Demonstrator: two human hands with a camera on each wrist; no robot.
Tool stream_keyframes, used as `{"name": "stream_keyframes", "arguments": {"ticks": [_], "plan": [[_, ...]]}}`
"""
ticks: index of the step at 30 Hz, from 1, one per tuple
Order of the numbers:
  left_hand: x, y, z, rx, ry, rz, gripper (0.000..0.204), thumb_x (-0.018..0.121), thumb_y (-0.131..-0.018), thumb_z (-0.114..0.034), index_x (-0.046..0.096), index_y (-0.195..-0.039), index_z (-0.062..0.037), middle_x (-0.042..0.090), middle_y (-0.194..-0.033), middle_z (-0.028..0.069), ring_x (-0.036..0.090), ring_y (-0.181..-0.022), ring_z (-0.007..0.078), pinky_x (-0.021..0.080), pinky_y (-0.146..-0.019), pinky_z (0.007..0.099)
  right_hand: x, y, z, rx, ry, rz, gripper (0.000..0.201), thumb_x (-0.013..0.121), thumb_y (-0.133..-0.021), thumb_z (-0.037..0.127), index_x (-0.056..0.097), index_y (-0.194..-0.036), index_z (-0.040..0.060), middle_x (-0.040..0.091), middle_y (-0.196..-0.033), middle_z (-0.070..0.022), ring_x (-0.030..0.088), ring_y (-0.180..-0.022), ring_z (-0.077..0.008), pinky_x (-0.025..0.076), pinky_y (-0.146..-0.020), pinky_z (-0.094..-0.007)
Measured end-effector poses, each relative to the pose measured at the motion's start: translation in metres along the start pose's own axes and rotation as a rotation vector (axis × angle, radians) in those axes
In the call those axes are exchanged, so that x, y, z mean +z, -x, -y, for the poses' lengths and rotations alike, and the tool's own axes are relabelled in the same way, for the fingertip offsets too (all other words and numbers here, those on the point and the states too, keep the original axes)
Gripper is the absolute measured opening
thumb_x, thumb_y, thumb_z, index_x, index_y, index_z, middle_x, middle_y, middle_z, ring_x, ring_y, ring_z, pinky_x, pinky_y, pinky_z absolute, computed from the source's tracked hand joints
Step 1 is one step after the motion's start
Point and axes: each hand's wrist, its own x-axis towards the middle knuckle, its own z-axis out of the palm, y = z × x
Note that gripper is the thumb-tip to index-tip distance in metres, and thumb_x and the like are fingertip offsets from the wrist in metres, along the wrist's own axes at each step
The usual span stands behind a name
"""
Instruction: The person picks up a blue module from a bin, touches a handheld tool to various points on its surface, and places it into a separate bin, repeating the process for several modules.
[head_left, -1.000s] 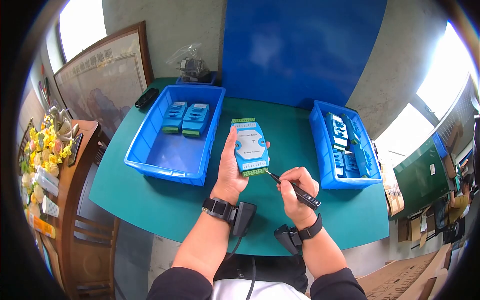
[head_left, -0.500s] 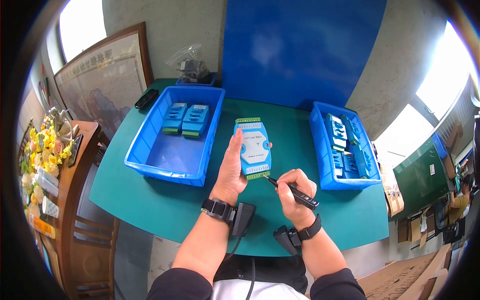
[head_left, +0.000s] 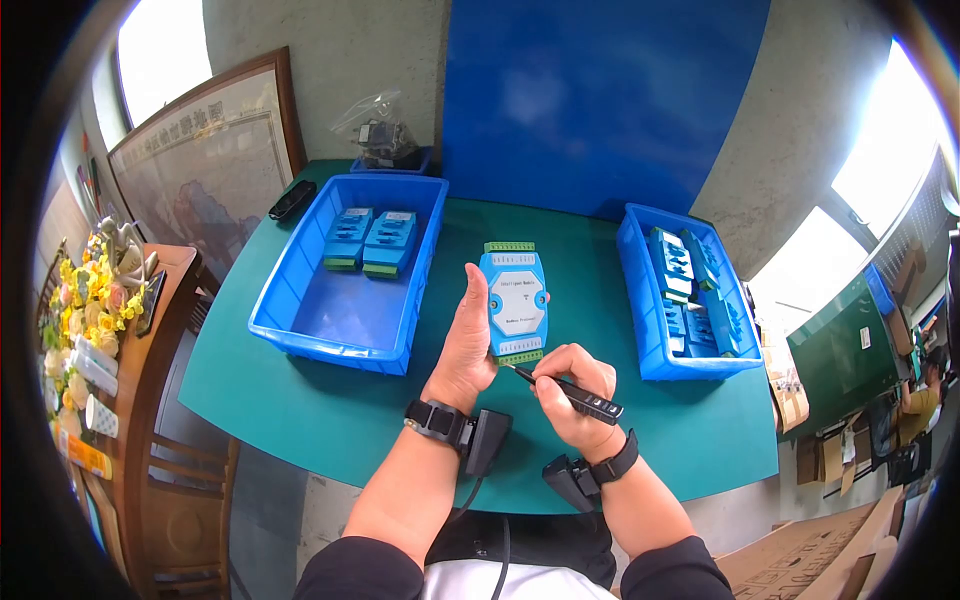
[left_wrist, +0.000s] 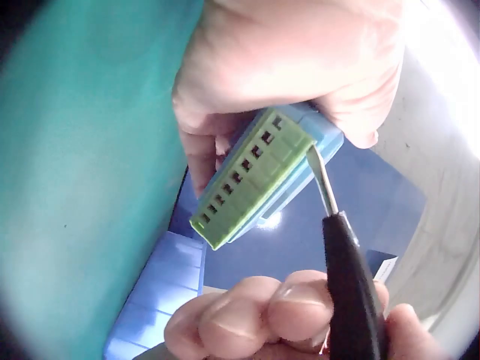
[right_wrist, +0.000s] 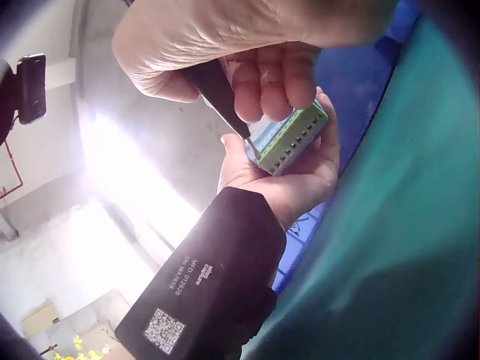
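My left hand [head_left: 465,350] holds a blue module [head_left: 518,303] with a white label face up, the thumb along its left side and fingers behind it. Green terminal blocks line both short ends. In my right hand [head_left: 575,385] is a black-handled screwdriver [head_left: 590,402], pinched between thumb and fingers. Its metal tip meets the left end of the near terminal block [head_left: 520,357]. The left wrist view shows the flat tip [left_wrist: 321,169] at the corner edge of the green block [left_wrist: 251,176], above its row of square openings.
On the green table [head_left: 330,410], a blue bin [head_left: 385,345] at left contains two similar modules [head_left: 390,240]. Another blue bin [head_left: 700,368] at right holds several more. A bagged dark item [head_left: 385,140] and a black object [head_left: 292,200] sit at the back left.
The module has shifted slightly right and turned more upright, with the left thumb now beside it. The screwdriver tip has moved left from the right end of the near terminal block to its left end.
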Motion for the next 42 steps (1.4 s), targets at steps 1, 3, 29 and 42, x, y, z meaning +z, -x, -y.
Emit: {"name": "stream_keyframes", "arguments": {"ticks": [1,3,29,42], "plan": [[0.001,0.000,-0.001,-0.001,0.005,0.004,0.081,0.038,-0.084,-0.073,0.047,-0.129,-0.0070,0.062,-0.110,0.0179,0.063,-0.098,0.0239,0.056,-0.078,0.0377,0.000,0.001,-0.001,0.008,-0.032,-0.052,0.005,0.060,-0.075,0.003,0.057,-0.074,0.0001,0.062,-0.066,-0.0089,0.062,-0.057,-0.0169,0.049,-0.055,-0.0269],[0.002,0.001,-0.001,-0.013,0.017,0.011,0.083,0.036,-0.083,-0.074,0.047,-0.129,-0.0069,0.062,-0.110,0.0180,0.063,-0.097,0.0240,0.056,-0.078,0.0372,0.000,0.004,-0.003,0.022,-0.095,-0.157,0.004,0.060,-0.075,0.002,0.057,-0.075,-0.0002,0.062,-0.068,-0.0094,0.062,-0.059,-0.0168,0.049,-0.056,-0.0267],[0.004,0.003,0.006,-0.032,-0.187,0.132,0.081,0.030,-0.085,-0.074,0.049,-0.125,-0.0062,0.063,-0.109,0.0143,0.064,-0.098,0.0222,0.055,-0.082,0.0347,0.006,0.000,-0.008,0.060,-0.160,-0.234,0.010,0.060,-0.081,-0.004,0.057,-0.090,-0.0026,0.064,-0.082,-0.0084,0.064,-0.069,-0.0116,0.052,-0.062,-0.0237],[0.005,0.005,0.006,-0.065,-0.075,0.105,0.055,0.050,-0.094,-0.049,0.050,-0.126,-0.0056,0.063,-0.112,0.0100,0.064,-0.100,0.0199,0.054,-0.083,0.0339,-0.002,-0.004,-0.009,0.004,-0.028,-0.448,0.020,0.065,-0.088,0.009,0.053,-0.102,0.0012,0.068,-0.088,-0.0093,0.062,-0.076,-0.0093,0.050,-0.067,-0.0221]]}}
